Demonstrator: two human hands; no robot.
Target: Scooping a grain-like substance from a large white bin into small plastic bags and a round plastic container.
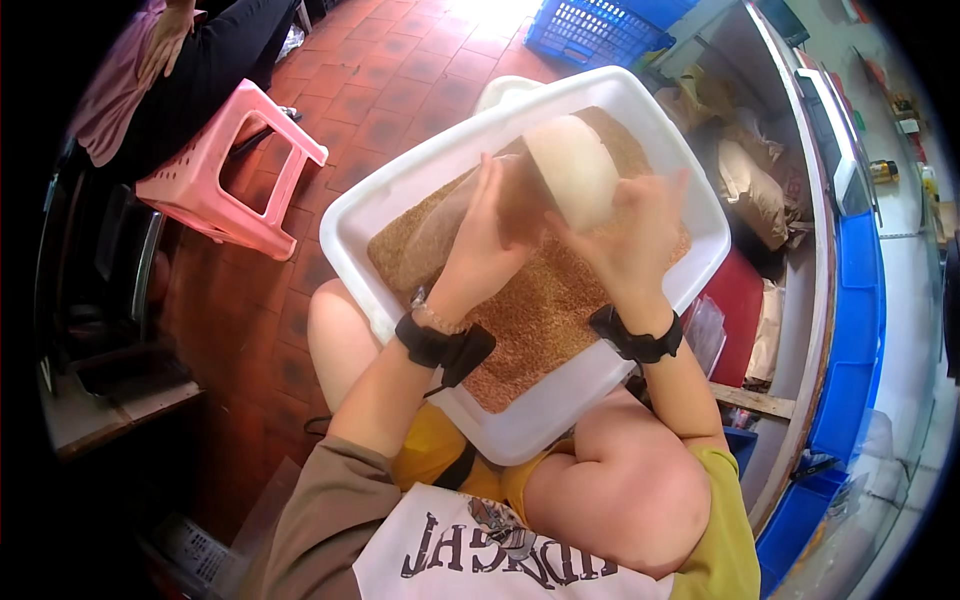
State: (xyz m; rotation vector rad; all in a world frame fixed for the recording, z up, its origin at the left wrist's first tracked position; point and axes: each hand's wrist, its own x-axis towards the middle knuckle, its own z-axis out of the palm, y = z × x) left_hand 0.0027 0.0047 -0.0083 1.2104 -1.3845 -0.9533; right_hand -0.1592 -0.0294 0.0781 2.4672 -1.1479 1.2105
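Observation:
A white plastic tub rests across the lap, with reddish-brown grains spread over its bottom. Above the grains a whitish rounded bowl or scoop is tilted, blurred by motion. My left hand is at the mouth of a clear plastic bag that lies over the grains; its exact grip is blurred. My right hand is shut on the bowl's near right edge. Black bands are on both wrists.
A pink plastic stool stands on the red tiled floor at the left, beside a seated person. Behind the tub is a blue crate. Shelving with paper bags and blue trays runs along the right.

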